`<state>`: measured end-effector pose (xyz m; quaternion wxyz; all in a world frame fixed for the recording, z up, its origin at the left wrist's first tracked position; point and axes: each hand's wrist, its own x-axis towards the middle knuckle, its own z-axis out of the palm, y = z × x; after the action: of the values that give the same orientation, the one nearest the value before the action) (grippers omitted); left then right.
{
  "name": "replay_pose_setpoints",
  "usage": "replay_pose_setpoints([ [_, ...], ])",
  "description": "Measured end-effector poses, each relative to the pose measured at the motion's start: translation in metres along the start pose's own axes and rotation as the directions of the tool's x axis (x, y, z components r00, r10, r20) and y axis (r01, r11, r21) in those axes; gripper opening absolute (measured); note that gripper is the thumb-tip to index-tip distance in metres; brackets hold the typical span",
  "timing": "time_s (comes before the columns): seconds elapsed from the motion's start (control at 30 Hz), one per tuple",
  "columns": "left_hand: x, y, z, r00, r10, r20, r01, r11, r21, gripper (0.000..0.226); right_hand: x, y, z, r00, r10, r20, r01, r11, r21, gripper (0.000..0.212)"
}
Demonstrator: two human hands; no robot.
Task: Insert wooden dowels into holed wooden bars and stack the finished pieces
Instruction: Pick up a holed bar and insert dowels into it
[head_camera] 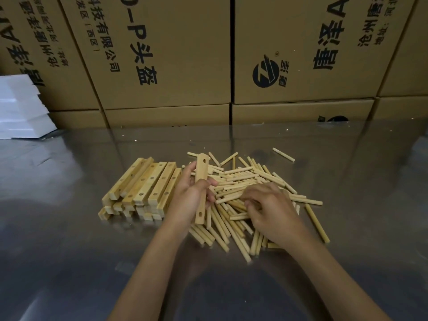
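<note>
The left hand (192, 195) grips a holed bar (201, 188) upright, holes exposed for loading, while the right hand (268, 209) pinches a dowel (231, 197) from the pile (254, 179).

A left hand (190, 198) holds one holed bar (201, 188) upright over a table (69, 251). Just left of it sits a stack of bars (139, 188). The right hand (268, 209) rests on a loose heap of dowels (243, 181) — one stray dowel (283, 154) lies beyond. Cartons (173, 54) stand behind everything.
</note>
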<state>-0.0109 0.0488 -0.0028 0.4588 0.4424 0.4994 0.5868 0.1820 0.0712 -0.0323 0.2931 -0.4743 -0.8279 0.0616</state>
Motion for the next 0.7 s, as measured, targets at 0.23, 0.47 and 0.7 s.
replay_pose_setpoints([
  [0.23,0.0025,0.0,-0.0073,0.998,-0.061,-0.002,0.061,0.995,-0.076,0.045,0.0035,0.0001,0.0073,0.997,0.076,-0.03,-0.078,0.995,-0.057,0.029],
  [0.47,0.0026,-0.0043,-0.0033,0.994,-0.102,0.026,0.102,0.995,-0.023,0.025,0.0038,-0.001,0.0086,0.999,0.043,-0.023,-0.043,0.999,-0.011,0.013],
  [0.7,-0.0002,-0.003,-0.0018,0.988,-0.132,0.08,0.135,0.99,-0.038,0.029,0.0029,-0.0004,0.0096,0.999,0.052,-0.016,-0.053,0.995,-0.081,0.012],
])
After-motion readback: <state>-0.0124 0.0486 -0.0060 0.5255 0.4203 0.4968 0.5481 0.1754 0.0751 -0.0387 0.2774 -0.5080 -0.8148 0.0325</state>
